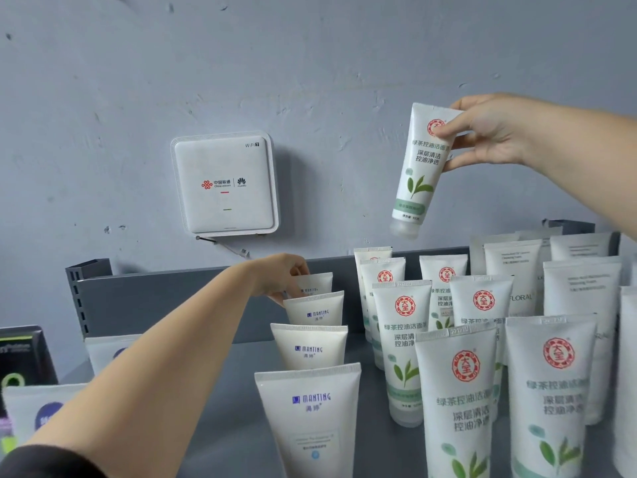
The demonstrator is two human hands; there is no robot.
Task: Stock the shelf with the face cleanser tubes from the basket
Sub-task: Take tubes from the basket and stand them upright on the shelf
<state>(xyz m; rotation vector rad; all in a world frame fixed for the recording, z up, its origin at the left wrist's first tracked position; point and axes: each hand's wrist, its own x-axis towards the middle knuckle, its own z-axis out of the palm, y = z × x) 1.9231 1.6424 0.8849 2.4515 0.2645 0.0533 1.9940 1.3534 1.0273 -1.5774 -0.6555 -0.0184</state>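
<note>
My right hand (pixel 489 132) holds a white green-tea cleanser tube (pixel 418 174) by its upper end, cap down, in the air above the rows of matching tubes (pixel 458 391) on the grey shelf (pixel 227 429). My left hand (pixel 279 277) reaches to the back of the shelf and grips the rearmost white Manting tube (pixel 315 286). In front of it, three more Manting tubes (pixel 310 412) stand in a line, caps down. The basket is out of view.
A grey back rail (pixel 165 298) closes the rear of the shelf. A white WiFi box (pixel 224 184) hangs on the wall above it. Other white tubes (pixel 582 288) stand at the right, and dark packages (pixel 20 360) and pouches at the left.
</note>
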